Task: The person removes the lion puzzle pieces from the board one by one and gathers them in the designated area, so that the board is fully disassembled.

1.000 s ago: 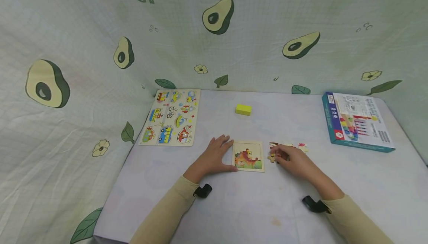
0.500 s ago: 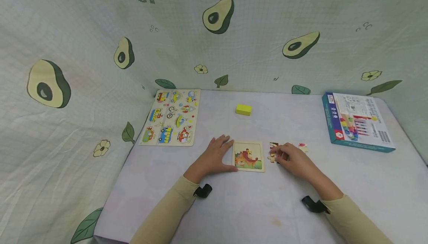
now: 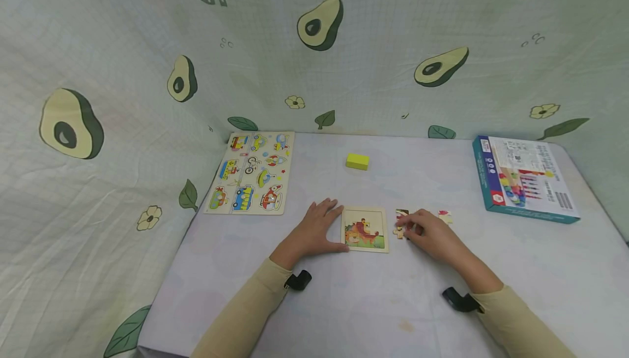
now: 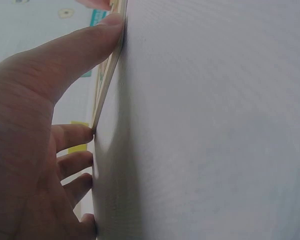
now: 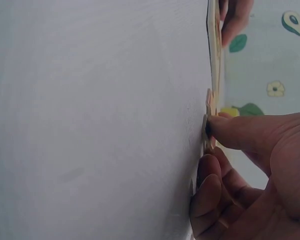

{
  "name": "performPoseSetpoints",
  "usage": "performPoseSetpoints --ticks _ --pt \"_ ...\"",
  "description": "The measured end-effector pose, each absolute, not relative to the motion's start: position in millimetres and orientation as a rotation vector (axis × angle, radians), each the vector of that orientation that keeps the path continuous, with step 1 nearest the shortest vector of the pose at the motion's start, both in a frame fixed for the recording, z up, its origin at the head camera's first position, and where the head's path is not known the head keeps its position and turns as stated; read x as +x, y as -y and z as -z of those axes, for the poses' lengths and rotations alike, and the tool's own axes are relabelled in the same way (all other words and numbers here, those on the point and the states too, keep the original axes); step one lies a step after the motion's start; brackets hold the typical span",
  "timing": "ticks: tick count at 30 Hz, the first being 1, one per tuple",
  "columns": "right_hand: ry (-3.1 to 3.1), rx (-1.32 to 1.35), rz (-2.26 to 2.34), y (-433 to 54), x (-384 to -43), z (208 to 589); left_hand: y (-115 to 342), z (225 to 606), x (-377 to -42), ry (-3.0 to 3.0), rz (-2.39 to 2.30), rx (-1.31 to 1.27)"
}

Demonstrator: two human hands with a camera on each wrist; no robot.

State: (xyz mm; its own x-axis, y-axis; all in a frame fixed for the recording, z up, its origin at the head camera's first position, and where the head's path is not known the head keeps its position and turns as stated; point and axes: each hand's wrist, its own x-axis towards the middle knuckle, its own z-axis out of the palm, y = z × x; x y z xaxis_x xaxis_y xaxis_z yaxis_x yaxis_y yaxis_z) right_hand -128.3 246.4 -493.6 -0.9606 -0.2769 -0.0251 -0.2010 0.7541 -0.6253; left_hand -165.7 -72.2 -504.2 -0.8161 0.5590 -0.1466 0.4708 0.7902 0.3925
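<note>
A small square wooden puzzle board (image 3: 365, 209) lies mid-table, its lower part filled with an animal picture. My left hand (image 3: 316, 231) lies spread at its left side, thumb on the near left corner and index fingertip at the far left one. In the left wrist view the thumb (image 4: 85, 47) rests on the board's edge. Right of the board, my right hand (image 3: 436, 237) pinches a puzzle piece (image 5: 207, 132) between thumb and fingers, low over the table. Loose puzzle pieces (image 3: 402, 214) lie under and around that hand, partly hidden by it. Another piece (image 3: 445, 216) lies beyond its knuckles.
A larger board with vehicle pictures (image 3: 262, 175) lies at the back left. A yellow block (image 3: 357, 161) stands toward the back middle. At the back right is a flat teal-edged box (image 3: 530, 178). Avocado-printed cloth (image 3: 373, 90) hangs behind the table.
My right hand has shifted very slightly, and the puzzle pieces visible just beyond it a second ago are now hidden or drawn in. My left hand and the board have stayed put.
</note>
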Motion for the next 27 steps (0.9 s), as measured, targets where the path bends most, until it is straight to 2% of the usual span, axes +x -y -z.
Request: performPoseSetpoints --ticks 27 --pt "-2.844 -0.389 0.968 -244.3 -130.6 491.3 71.7 503.5 -165.0 -2.724 -0.502 0.794"
